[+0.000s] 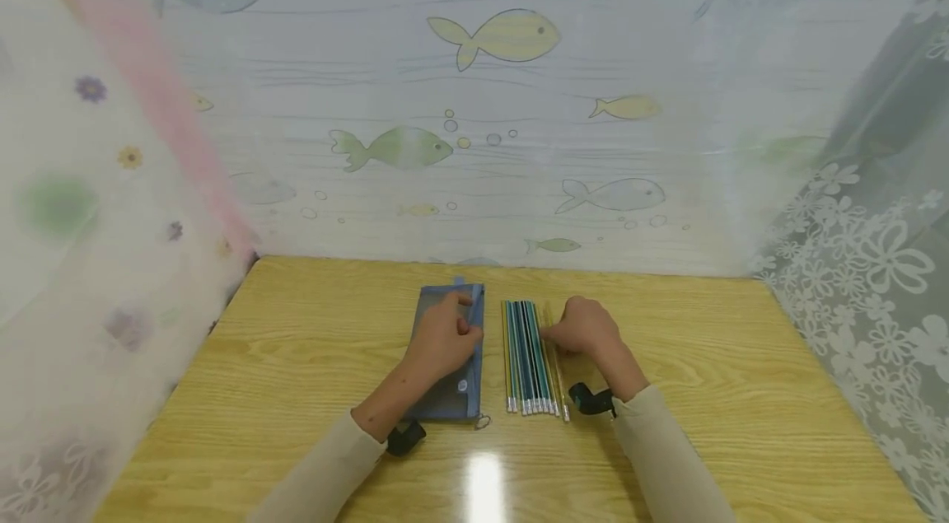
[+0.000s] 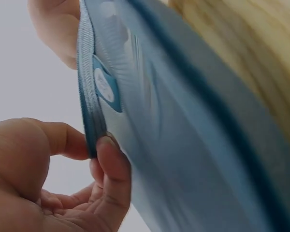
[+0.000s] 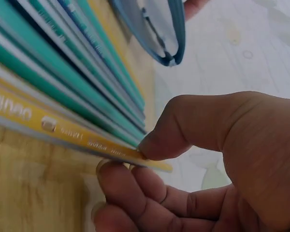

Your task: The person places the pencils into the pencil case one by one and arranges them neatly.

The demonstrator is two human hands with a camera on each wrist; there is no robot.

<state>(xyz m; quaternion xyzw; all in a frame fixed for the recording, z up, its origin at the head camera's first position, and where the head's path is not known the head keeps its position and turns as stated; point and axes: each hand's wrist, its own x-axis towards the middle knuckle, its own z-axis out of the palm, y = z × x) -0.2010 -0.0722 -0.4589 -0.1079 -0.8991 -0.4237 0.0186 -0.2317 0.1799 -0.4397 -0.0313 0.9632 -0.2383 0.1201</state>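
A blue see-through zip pouch (image 1: 437,403) lies on the wooden table, a ring at its near right corner. My left hand (image 1: 441,333) reaches over it; in the left wrist view its thumb and fingers pinch the zipper edge (image 2: 88,82), beside a small white label (image 2: 104,86). To the pouch's right, several pencils (image 1: 525,358) in yellow, teal and dark blue lie side by side, metal ends toward me. My right hand (image 1: 591,329) pinches the rightmost yellow pencil (image 3: 70,129) near its far end, thumb above and fingertips below.
The wooden table (image 1: 311,325) meets a fish-printed sheet (image 1: 356,202) at its back edge. Flower-patterned fabric hangs along the left and right sides. Each wrist wears a small black camera (image 1: 591,399).
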